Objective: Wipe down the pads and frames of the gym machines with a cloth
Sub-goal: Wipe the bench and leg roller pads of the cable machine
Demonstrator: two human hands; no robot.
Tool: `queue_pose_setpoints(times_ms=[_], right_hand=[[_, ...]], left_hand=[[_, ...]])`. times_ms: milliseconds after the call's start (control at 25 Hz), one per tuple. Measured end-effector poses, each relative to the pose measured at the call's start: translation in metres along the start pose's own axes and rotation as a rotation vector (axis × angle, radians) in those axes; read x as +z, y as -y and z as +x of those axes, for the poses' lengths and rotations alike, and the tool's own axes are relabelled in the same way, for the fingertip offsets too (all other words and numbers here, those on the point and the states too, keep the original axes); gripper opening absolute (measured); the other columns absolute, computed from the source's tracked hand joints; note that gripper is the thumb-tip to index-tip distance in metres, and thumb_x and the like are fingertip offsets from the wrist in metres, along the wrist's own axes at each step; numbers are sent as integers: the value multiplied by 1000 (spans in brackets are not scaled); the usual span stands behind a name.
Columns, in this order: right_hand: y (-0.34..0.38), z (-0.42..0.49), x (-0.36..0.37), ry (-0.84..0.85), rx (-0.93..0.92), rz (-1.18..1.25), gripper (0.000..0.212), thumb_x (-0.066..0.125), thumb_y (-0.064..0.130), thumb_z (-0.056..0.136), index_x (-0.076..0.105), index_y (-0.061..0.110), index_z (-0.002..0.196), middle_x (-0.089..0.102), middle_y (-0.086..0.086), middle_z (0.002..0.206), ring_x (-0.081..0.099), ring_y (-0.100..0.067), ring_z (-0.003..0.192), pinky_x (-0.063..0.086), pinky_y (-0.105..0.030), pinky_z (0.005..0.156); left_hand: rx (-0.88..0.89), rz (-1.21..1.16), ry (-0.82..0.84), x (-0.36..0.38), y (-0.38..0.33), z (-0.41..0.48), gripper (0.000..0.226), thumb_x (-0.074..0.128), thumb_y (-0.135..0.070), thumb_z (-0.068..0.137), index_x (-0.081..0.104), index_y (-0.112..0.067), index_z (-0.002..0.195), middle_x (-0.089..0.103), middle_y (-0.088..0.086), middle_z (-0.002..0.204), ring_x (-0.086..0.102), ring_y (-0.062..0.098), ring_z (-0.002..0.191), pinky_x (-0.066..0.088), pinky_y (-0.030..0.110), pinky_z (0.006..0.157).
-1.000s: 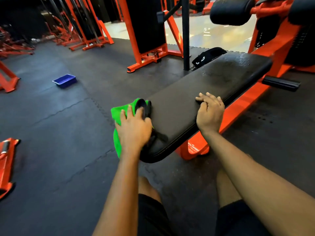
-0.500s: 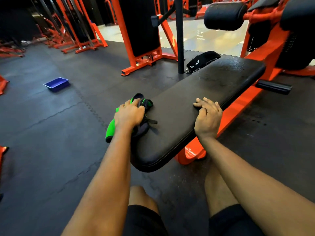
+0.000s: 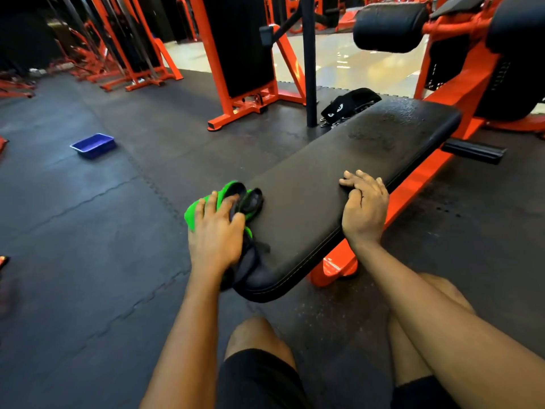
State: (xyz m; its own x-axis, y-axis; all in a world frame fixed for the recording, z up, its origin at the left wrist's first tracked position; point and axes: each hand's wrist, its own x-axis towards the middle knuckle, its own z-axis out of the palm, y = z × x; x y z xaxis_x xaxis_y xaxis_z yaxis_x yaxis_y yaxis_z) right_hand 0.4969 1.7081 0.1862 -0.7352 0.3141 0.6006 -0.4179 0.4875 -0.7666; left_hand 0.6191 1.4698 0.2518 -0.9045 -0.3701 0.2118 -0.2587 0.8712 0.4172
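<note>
Step in hand: wiping the left edge of the bench pad (image 3: 339, 184). The left hand (image 3: 216, 231) presses a green-and-black cloth (image 3: 233, 199) against the pad's near-left rim, fingers spread flat over it, so it holds the cloth by pressure rather than a tight fist. The right hand (image 3: 364, 208) lies palm down on the pad's right edge, fingers loosely curled over the rim, holding nothing, likely bracing.

To do it well: keep the palm flat on the cloth, follow the rim toward the far end, fold the cloth over the side so the seam gets wiped. The far part of the pad looks speckled with droplets or residue, so it probably needs passes too. Orange frame (image 3: 413, 187) under the pad seems not yet wiped; cannot tell for sure.

Cloth sits under and just ahead of the left hand, bunched, partly hanging off the pad's left side, well apart from the right hand. A blue tray (image 3: 93, 145) sits on the floor mat (image 3: 88, 231) far left.
</note>
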Motion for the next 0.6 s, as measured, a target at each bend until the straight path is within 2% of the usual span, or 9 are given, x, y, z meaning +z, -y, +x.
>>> queue_pose_setpoints(times_ms=[120, 200, 360, 440, 520, 600], right_hand=[[0, -1, -1, 0, 0, 10, 38, 41, 8, 84, 77, 13, 94, 73, 3, 118, 57, -15, 127, 24, -41, 121], [0, -1, 0, -9, 2, 12, 38, 41, 9, 84, 77, 14, 93, 74, 4, 117, 56, -14, 126, 24, -39, 121], [0, -2, 1, -11, 5, 25, 37, 41, 9, 84, 77, 14, 93, 74, 4, 117, 57, -14, 126, 24, -36, 121], [-1, -2, 2, -9, -5, 15, 37, 42, 9, 84, 77, 14, 93, 74, 4, 117, 57, -15, 125, 24, -36, 120], [-2, -2, 1, -14, -24, 14, 37, 41, 10, 85, 77, 14, 93, 74, 3, 117, 58, -16, 125, 24, -35, 120], [0, 1, -1, -13, -27, 11, 38, 41, 11, 85, 77, 14, 93, 74, 3, 118, 58, -16, 125, 24, -34, 119]], left_hand=[[-145, 86, 98, -2, 0, 68, 44, 33, -35, 97, 49, -22, 136, 48, 20, 144, 46, 41, 130, 39, 50, 107], [-194, 133, 115, -2, -4, 79, 39, 33, -32, 99, 49, -19, 132, 49, 21, 142, 48, 41, 127, 41, 50, 103], [-60, 218, 70, 4, -35, 26, 53, 36, -32, 99, 35, -27, 152, 28, 12, 162, 27, 34, 147, 25, 56, 117], [29, 230, 62, 13, -61, -11, 58, 38, -32, 99, 27, -30, 156, 17, 8, 166, 16, 31, 152, 18, 59, 119], [94, 241, 47, 20, -82, -33, 60, 39, -32, 98, 26, -30, 156, 15, 7, 167, 13, 31, 152, 18, 59, 119], [87, 206, 82, 23, -92, -27, 59, 36, -32, 96, 30, -27, 155, 18, 10, 166, 15, 33, 151, 19, 59, 120]])
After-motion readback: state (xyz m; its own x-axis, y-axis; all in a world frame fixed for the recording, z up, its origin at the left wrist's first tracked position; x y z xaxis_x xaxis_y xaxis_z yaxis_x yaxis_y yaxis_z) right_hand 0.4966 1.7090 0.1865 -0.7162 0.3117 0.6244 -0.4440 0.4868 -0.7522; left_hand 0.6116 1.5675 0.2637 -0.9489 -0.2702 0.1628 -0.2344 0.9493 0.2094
